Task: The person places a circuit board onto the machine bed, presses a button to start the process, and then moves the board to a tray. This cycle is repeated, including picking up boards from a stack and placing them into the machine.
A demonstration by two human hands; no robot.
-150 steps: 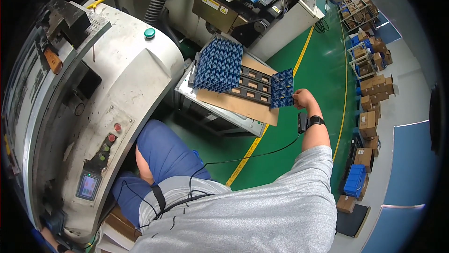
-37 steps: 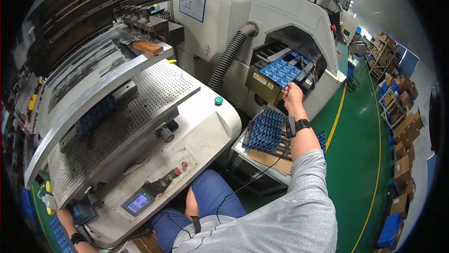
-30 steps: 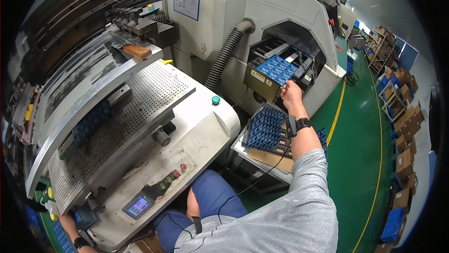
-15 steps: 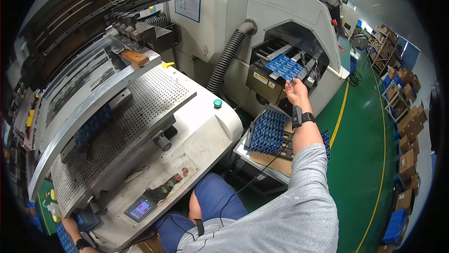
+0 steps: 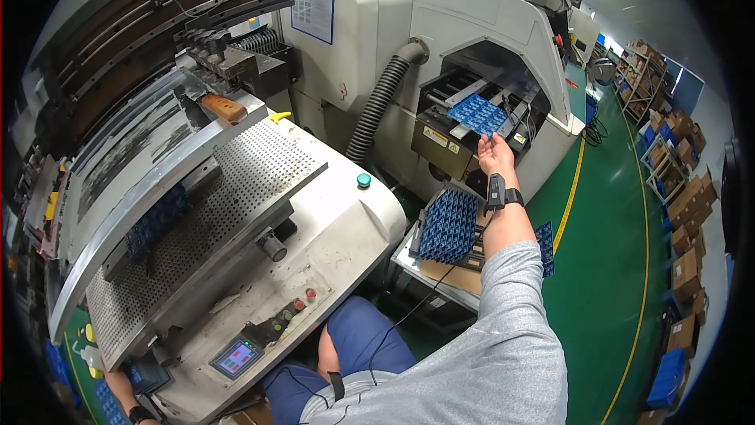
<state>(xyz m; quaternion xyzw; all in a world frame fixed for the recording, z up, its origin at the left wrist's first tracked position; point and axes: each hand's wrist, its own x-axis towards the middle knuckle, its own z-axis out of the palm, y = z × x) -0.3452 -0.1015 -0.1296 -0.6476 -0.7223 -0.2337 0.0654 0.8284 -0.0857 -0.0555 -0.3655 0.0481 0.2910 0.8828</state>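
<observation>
My right arm is stretched toward the machine on the far right, with my right hand (image 5: pixel 495 156) closed at the near corner of a blue circuit board panel (image 5: pixel 476 114). The panel lies over the rails of the conveyor (image 5: pixel 452 128) at the machine's opening. Below that hand, a stack of blue panels (image 5: pixel 448 227) stands tilted on a small table (image 5: pixel 429 272). At the lower left my left hand (image 5: pixel 118 382) is partly hidden by the edge of the printing machine (image 5: pixel 318 232); its fingers do not show. More blue panels (image 5: pixel 110 405) are beside it.
A wooden-handled scraper (image 5: pixel 222 108) rests on the raised screen frame above a perforated plate (image 5: pixel 267 159). A ribbed black hose (image 5: pixel 377 106) hangs between the machines. A control screen (image 5: pixel 237 356) and buttons are in front of me. Boxes (image 5: pixel 683 275) line the right wall.
The view has shifted slightly. My right hand stays at the corner of the panel on the conveyor, and my left arm remains at the lower left.
</observation>
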